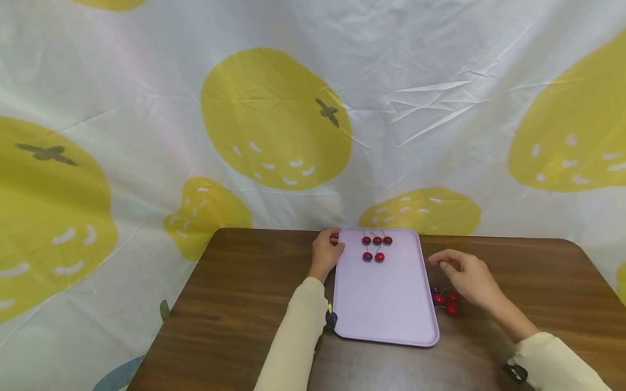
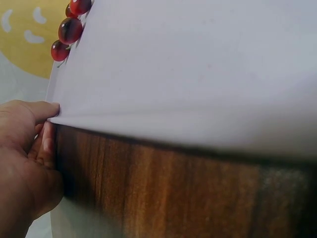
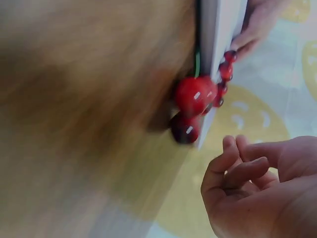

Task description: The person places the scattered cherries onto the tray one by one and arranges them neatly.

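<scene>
A light purple tray (image 1: 386, 304) lies on the table, and five cherries stand in its far part: three in a row, among them a dark red cherry (image 1: 387, 240), and two in front of them. My left hand (image 1: 326, 254) pinches the tray's far left corner, thumb over the rim and fingers below, as the left wrist view shows. Off the tray's right side hovers my right hand (image 1: 471, 278), fingers loosely bent and nothing seen between them. Below it on the table sits a small group of loose cherries (image 1: 451, 308), close to the tray's right edge.
The brown wooden table (image 1: 235, 304) reaches back to a hanging white cloth (image 1: 420, 108) printed with big yellow fruit. Pale sleeves cover both forearms, and a dark band (image 1: 515, 372) is at the right wrist.
</scene>
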{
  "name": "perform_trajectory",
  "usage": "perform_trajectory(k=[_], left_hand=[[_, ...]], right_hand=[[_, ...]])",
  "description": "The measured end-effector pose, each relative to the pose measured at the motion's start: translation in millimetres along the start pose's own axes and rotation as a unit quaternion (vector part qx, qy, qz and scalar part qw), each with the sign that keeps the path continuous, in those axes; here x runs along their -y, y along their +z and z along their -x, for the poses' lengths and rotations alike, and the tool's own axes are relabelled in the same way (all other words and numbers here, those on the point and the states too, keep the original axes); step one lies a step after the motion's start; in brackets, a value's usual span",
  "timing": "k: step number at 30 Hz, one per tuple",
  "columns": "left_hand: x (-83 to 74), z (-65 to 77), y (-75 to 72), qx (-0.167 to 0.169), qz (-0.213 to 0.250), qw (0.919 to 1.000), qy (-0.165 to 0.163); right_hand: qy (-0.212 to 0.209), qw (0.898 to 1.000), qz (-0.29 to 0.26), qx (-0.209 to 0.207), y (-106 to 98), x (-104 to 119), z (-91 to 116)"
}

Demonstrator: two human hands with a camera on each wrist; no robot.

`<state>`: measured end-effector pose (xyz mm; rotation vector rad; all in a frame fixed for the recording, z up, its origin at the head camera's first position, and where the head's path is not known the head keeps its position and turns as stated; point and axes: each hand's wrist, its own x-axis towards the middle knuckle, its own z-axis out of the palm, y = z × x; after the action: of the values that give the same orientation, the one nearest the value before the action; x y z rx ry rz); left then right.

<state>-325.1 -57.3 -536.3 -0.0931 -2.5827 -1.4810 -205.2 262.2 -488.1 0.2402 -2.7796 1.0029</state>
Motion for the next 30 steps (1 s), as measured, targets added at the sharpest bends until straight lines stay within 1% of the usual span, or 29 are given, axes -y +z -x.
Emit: perform_trajectory(k=[2,5,10,13,17,22,30], left_hand=[[-0.2,-0.4,-0.1,-0.004,-0.001,1.0,0.002],[-0.4,-0.8,-0.1,-0.008,-0.005,0.9999,0.005],[-1.7,-0.4,0.8,-0.005,-0.012,0.9999,0.005],[-2.4,0.0,1.4,-0.002,-0.009,1.0,-0.003],[-2.4,0.3,1.1,-0.001,-0.008,1.0,-0.005],[-1.0,0.2,0.5,-0.004,-0.009,1.0,0.0],[-1.9,0.2,1.0,-0.008,-0.012,0.9999,0.01]], right_hand=[[0.004,1.0,0.002,0.009,-8,-8,10],[0.02,0.999,-0.015,0.037,-14,-17,23],[0.052,0.993,-0.062,0.089,-15,-26,41],[0.048,0.99,-0.079,0.108,-13,-28,47],[0.047,0.989,-0.083,0.113,-10,-30,49],[0.048,0.991,-0.068,0.102,-7,-30,50],[0.054,0.992,-0.063,0.092,-7,-30,52]])
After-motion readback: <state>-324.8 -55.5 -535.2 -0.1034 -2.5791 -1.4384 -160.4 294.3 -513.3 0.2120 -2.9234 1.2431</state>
